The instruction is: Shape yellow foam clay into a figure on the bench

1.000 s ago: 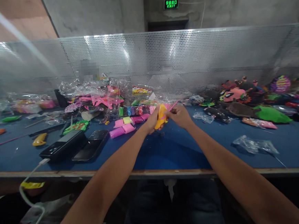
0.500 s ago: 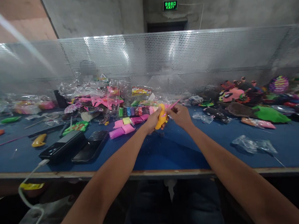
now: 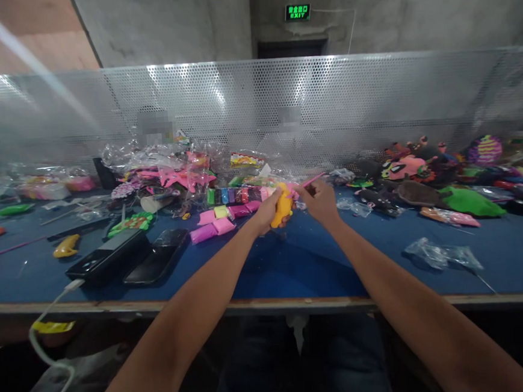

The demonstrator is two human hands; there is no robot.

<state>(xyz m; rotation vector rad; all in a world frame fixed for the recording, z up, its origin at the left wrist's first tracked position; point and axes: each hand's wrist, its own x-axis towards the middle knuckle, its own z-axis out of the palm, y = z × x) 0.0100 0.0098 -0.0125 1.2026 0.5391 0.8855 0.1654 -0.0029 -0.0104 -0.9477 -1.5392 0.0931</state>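
My left hand (image 3: 267, 215) is closed around a yellow clay figure (image 3: 283, 207), raised a little over the table's middle. In my right hand (image 3: 320, 203) is a slim pink modelling tool (image 3: 316, 178), pinched between the fingers. The tool slants down to the left, and its lower end is at the upper right side of the yellow figure; whether it presses in, I cannot tell. Some pink shows on the figure there. Packs of pink and purple clay (image 3: 213, 229) lie left of my left hand, with a row of small coloured clay packs (image 3: 236, 195) behind them.
A black power bank (image 3: 107, 256) with a white cable and a dark phone (image 3: 158, 258) lie at left. Crumpled clear wrappers (image 3: 442, 253) are at right. Soft figures (image 3: 407, 169) and plastic bags line the back, before a perforated metal screen (image 3: 235, 95).
My right hand has turned slightly, and the pink tool now lies flatter, with its free end farther right. The yellow figure is tilted a little differently in my left hand.
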